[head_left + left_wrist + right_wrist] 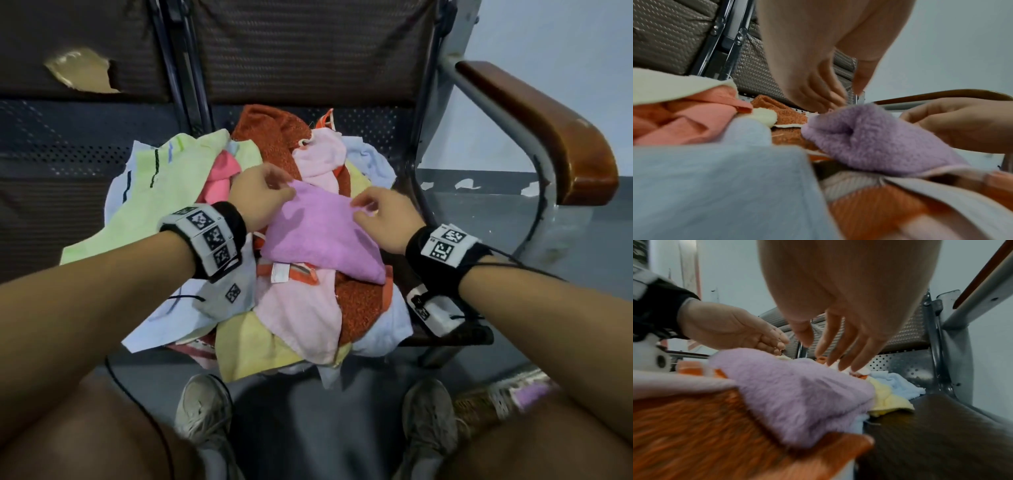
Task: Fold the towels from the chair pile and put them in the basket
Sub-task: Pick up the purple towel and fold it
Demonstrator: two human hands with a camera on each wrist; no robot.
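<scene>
A pile of towels [301,308] in orange, pink, yellow, pale blue and green covers the chair seat [373,123]. On top lies a purple towel [318,236], also seen in the wrist views [869,139] [797,389]. My left hand [284,186] pinches its far left corner between thumb and curled fingers [826,92]. My right hand [359,209] hovers at the far right corner with straight, spread fingers [840,350], their tips touching the pile just past the towel's edge. A woven basket [479,404] stands on the floor at lower right, blurred, with something purple in it.
A wooden armrest [548,130] on a metal frame borders the seat on the right. A second seat [68,144] with a torn backrest adjoins on the left. My shoes [205,411] stand on the grey floor below the pile. Thin cables hang from both wristbands.
</scene>
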